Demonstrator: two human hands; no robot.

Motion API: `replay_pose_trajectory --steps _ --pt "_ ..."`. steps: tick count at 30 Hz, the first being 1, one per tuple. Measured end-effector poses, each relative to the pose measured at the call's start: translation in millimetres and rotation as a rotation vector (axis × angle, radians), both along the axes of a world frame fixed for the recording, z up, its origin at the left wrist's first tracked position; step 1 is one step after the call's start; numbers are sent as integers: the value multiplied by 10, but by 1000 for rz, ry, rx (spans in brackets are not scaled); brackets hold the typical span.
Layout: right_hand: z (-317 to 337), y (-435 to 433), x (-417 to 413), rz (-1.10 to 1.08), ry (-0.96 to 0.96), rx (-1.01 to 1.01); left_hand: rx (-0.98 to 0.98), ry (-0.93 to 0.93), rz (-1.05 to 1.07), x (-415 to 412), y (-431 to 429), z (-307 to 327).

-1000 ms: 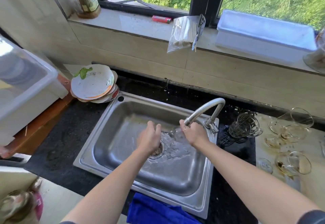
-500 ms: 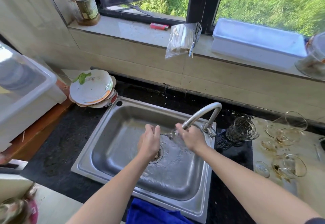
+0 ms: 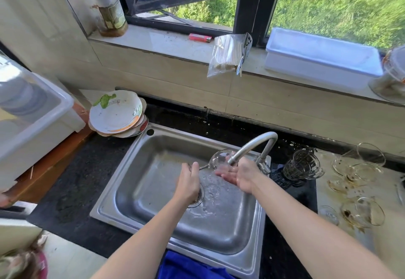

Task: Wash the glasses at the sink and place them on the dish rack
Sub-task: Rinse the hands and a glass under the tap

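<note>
Left hand pinches the stem of a wine glass, fingers curled round it. The glass is tipped on its side over the sink, bowl right at the faucet spout, water running. Right hand is flat, palm up, fingers straight in the stream just below the bowl; can't tell if it touches the glass.

Progress: looks early. At least three stained glasses wait on the right counter. A patterned glass sits upturned beside the tap, possibly done. The rack may be the white bin on the left, not sure. Left forearm reaches straight in; right forearm angles in from the right.
</note>
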State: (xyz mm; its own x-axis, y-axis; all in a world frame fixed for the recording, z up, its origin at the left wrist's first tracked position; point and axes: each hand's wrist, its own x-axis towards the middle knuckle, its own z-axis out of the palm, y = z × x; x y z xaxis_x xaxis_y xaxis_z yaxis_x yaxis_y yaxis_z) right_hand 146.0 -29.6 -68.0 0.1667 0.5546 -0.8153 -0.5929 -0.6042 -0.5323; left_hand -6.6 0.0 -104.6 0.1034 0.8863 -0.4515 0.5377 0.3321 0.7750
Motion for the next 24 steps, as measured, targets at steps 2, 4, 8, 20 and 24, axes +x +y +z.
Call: replay_pose_trajectory --steps 2,4,8,20,24 --pt "9 5 -62 -120 -87 -7 -69 13 20 56 -23 -49" --pt "21 -24 -167 -136 -38 74 -215 -57 149 99 5 -93" --pt "-136 -103 -127 189 -606 246 -668 -190 187 31 51 -85" --pt "-272 -184 236 409 -478 62 -702 -205 -37 16 83 -232" --pt "-272 -345 190 429 -606 219 -626 -489 326 201 64 -303"
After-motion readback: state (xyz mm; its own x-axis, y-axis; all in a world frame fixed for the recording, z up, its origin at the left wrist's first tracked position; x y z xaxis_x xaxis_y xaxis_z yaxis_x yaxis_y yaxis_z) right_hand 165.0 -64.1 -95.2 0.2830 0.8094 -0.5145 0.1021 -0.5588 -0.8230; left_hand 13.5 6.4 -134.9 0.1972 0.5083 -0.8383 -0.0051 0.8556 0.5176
